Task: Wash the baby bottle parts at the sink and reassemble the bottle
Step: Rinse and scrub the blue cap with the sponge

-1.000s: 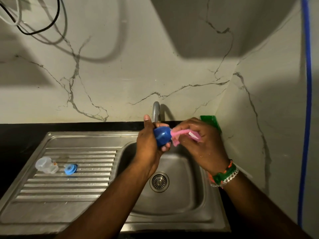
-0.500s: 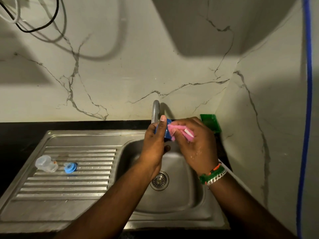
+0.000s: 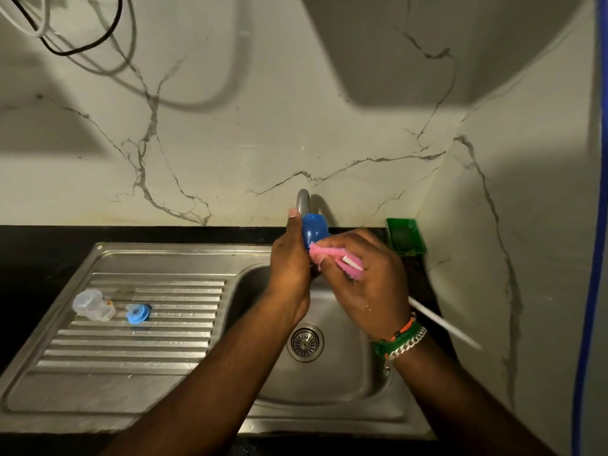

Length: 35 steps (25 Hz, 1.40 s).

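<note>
Washing underway above the sink (image 3: 184, 258): left hand (image 3: 291, 258), fingers clamped on the blue bottle part (image 3: 314, 230); right hand (image 3: 368, 281) grips the pink brush (image 3: 332, 258). 2 parts (image 3: 93, 306) wait on the drainboard; reassembly remains.

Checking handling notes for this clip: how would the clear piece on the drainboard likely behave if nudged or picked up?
The clear piece looks like thin plastic, so probably light and fairly stiff. It lies on the ridged drainboard, whose grooves may limit rolling despite its rounded shape. The steel looks wet beside the small blue ring, so it may be slippery.
</note>
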Tool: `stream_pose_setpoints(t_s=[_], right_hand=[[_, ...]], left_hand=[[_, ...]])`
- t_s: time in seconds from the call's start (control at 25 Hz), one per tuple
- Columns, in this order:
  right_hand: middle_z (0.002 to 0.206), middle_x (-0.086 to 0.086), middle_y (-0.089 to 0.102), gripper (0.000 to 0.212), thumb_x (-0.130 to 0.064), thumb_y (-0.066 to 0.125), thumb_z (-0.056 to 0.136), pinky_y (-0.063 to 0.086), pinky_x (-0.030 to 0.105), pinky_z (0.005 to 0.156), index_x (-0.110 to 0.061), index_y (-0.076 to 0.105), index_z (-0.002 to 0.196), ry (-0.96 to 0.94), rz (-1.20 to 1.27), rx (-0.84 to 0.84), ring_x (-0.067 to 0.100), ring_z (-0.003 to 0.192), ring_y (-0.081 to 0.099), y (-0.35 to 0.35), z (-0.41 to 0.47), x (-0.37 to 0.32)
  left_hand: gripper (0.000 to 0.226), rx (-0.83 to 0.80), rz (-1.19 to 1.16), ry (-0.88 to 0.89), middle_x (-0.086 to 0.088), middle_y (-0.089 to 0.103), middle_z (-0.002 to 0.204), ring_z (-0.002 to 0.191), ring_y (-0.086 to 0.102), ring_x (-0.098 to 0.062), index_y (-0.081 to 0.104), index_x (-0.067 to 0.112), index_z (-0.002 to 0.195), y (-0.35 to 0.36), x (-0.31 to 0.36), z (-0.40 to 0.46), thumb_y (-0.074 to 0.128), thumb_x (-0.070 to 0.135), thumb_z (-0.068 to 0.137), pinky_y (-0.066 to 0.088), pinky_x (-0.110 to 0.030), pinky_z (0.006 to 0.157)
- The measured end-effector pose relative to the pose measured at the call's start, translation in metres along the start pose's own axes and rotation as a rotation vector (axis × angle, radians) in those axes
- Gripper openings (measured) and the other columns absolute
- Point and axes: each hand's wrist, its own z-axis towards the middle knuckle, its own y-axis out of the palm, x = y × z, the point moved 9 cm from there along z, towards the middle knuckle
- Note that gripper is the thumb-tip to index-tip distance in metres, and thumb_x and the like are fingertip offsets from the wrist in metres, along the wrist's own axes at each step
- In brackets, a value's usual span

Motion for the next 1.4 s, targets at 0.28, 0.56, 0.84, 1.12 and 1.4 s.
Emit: stream_pose_setpoints(t_s=[0.28, 0.56, 0.84, 1.12, 1.4], right_hand=[[0.105, -0.006, 0.068, 0.017, -0.023, 0.071, 0.093, 0.056, 0.031, 0.075, -0.024, 0.076, 0.109, -0.012, -0.040, -0.036, 0.007, 0.092, 0.067, 0.001, 0.001, 0.004], [0.095, -0.005, 0.070, 0.013, -0.019, 0.073, 0.089, 0.056, 0.029, 0.070, -0.020, 0.076, 0.101, 0.090, -0.035, -0.044, 0.006, 0.085, 0.067, -0.009, 0.015, 0.020], [0.098, -0.003, 0.069, 0.014, -0.013, 0.070, 0.090, 0.057, 0.032, 0.072, -0.017, 0.075, 0.102, 0.087, -0.030, -0.034, 0.009, 0.086, 0.067, -0.011, 0.019, 0.023], [0.101, -0.004, 0.070, 0.014, -0.012, 0.072, 0.089, 0.056, 0.030, 0.077, -0.019, 0.076, 0.100, 0.026, -0.029, -0.019, 0.007, 0.091, 0.067, -0.013, 0.016, 0.017], [0.100, -0.003, 0.070, 0.019, -0.008, 0.073, 0.086, 0.058, 0.033, 0.074, -0.017, 0.076, 0.102, -0.012, -0.016, -0.089, 0.009, 0.091, 0.068, -0.011, 0.019, 0.014]], left_hand=[[0.065, 0.011, -0.061, -0.063, -0.019, 0.073, 0.115, 0.104, 0.072, -0.032, 0.061, 0.017, 0.132, 0.004, -0.005, 0.007, 0.031, 0.066, 0.101, 0.058, -0.049, 0.094], [0.056, -0.122, 0.098, 0.098, -0.006, 0.075, 0.106, 0.105, 0.070, -0.026, 0.068, 0.015, 0.118, 0.011, 0.001, 0.000, 0.069, 0.061, 0.086, 0.059, -0.041, 0.090], [0.051, -0.138, 0.133, 0.117, -0.008, 0.074, 0.108, 0.099, 0.070, -0.023, 0.066, 0.016, 0.117, 0.016, 0.009, 0.002, 0.065, 0.059, 0.089, 0.060, -0.040, 0.086], [0.056, -0.107, 0.135, 0.107, -0.013, 0.075, 0.109, 0.104, 0.072, -0.029, 0.071, 0.012, 0.115, 0.015, 0.009, 0.002, 0.047, 0.060, 0.099, 0.059, -0.040, 0.089], [0.056, -0.041, -0.043, -0.033, -0.015, 0.071, 0.104, 0.084, 0.067, -0.023, 0.065, 0.011, 0.117, 0.012, -0.005, 0.012, 0.044, 0.060, 0.101, 0.054, -0.032, 0.067]])
